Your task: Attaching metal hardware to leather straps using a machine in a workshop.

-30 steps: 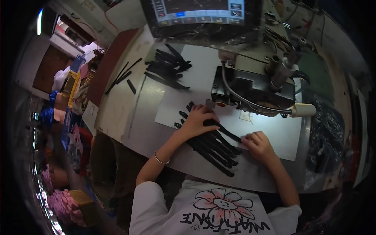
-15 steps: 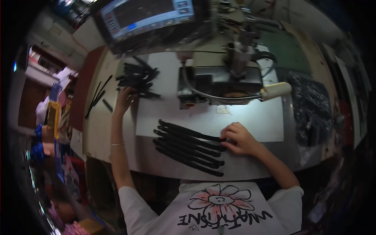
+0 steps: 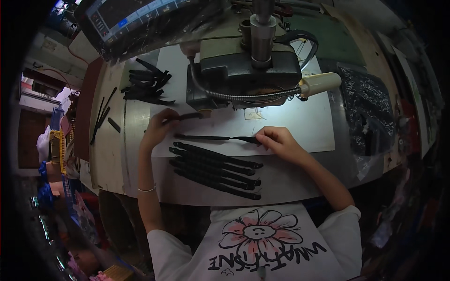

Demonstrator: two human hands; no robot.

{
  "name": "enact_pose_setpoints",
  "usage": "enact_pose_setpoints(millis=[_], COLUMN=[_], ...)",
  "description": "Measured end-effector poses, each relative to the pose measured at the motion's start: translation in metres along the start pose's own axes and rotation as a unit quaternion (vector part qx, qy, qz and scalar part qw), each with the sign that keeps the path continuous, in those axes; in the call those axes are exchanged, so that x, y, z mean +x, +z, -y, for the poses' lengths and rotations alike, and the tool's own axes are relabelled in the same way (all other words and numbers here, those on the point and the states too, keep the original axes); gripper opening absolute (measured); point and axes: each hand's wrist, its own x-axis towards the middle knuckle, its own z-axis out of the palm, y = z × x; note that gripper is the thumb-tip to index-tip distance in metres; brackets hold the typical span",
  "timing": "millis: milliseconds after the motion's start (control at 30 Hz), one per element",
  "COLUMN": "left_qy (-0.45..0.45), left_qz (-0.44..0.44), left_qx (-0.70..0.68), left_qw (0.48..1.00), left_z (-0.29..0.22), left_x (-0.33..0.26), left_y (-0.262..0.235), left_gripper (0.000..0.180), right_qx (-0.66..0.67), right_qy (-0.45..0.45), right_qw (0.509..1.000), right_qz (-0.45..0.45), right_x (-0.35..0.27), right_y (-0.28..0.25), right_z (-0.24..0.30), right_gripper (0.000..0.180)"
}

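Note:
My left hand (image 3: 161, 125) is closed on one end of a short black fabric strip (image 3: 190, 116), whose other end points right toward the machine. Between thumb and fingers, my right hand (image 3: 279, 142) pinches the right end of a long black strap (image 3: 206, 137), which lies across the white sheet toward my left hand. Just nearer to me, several similar black straps (image 3: 213, 171) lie side by side in a slanted row. A loose pile of black strips (image 3: 145, 84) sits beyond my left hand.
A sewing machine head (image 3: 248, 70) with a cream lamp (image 3: 323, 84) on a flexible metal neck overhangs the lit white sheet (image 3: 309, 122). A screen (image 3: 136, 18) stands at the far left. Loose strips (image 3: 104, 117) lie left; a clear plastic bag (image 3: 368, 107) with dark contents lies right.
My left hand has come from the pile toward me and right, bringing a strip. My right hand has drawn one strap away from the row, up onto the white sheet. The head view has shifted.

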Motion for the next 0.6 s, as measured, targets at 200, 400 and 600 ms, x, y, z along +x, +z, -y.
enact_pose_setpoints(millis=[200, 400, 600], left_qy=[0.099, 0.21, 0.025], left_qz=[-0.049, 0.111, 0.245], left_qx=[0.107, 0.031, -0.162], left_qw=[0.988, 0.971, 0.956], left_z=[-0.063, -0.117, -0.112], left_x=[0.001, 0.009, 0.014], left_y=[0.065, 0.128, 0.135], left_gripper=[0.021, 0.02, 0.021], right_qx=[0.144, 0.163, 0.181], right_qy=[0.047, 0.024, 0.024], right_qw=[0.988, 0.986, 0.983], right_qz=[0.04, 0.014, 0.015], right_x=[-0.001, -0.003, -0.004], right_y=[-0.009, -0.01, -0.016], right_z=[0.0, -0.005, -0.009], right_gripper=[0.022, 0.021, 0.02])
